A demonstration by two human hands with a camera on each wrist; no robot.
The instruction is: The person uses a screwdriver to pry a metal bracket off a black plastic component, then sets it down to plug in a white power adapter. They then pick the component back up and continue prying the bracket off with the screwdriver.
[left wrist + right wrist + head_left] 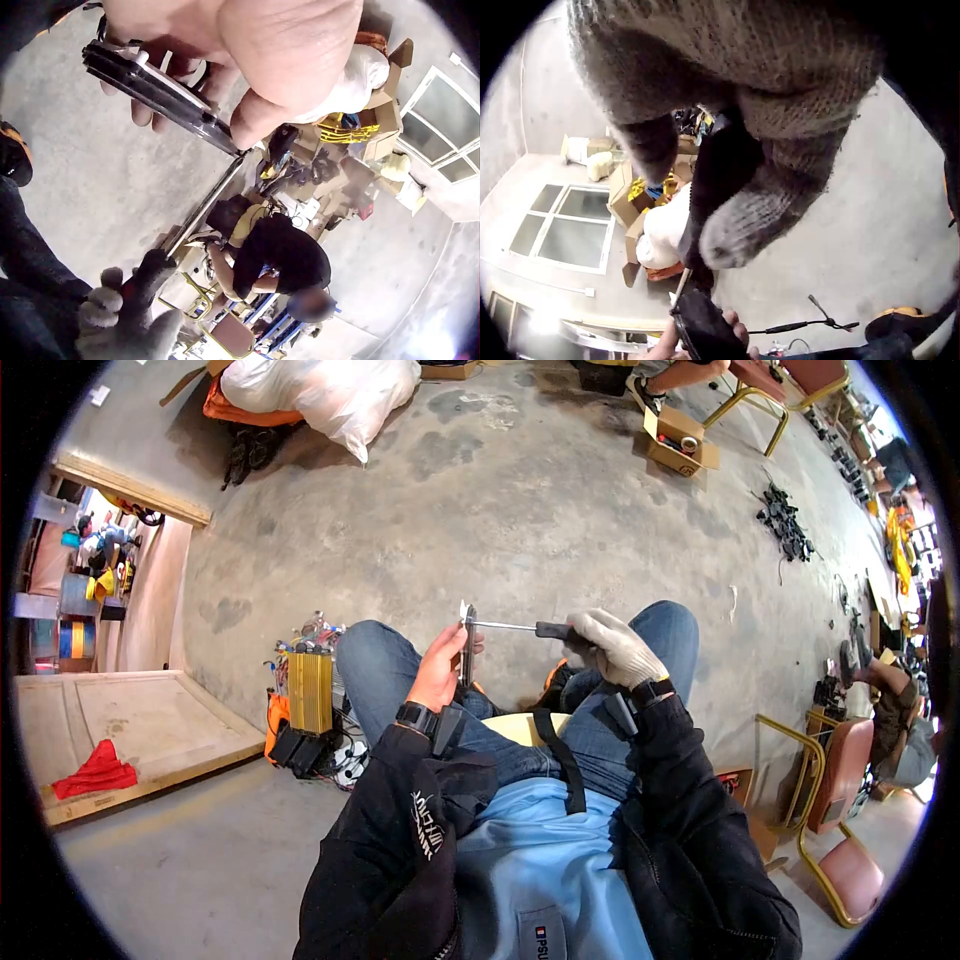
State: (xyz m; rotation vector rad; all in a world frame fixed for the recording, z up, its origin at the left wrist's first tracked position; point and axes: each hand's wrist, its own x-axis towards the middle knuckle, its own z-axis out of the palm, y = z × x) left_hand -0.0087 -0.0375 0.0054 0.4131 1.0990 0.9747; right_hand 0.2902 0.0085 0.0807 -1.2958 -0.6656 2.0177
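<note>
The bare left hand (438, 670) grips a dark, flat, elongated part (157, 94) between thumb and fingers, its long side upright in the head view. In a knitted grey glove, the right hand (612, 648) holds a screwdriver by its black handle (552, 630), fingers curled round it. The metal shaft (505, 625) runs level to the left, its tip at the upper end of the dark part. The right wrist view shows the gloved hand (727, 97) close up, with the dark part (705, 326) below it.
A gold metal box (309, 690) with wires stands on the floor by the left knee. A wooden panel (150, 725) carries a red cloth (97, 771). Farther off are white bags (330, 395), an open carton (678, 442), black parts (785, 525) and chairs (842, 775). A person (281, 255) sits nearby.
</note>
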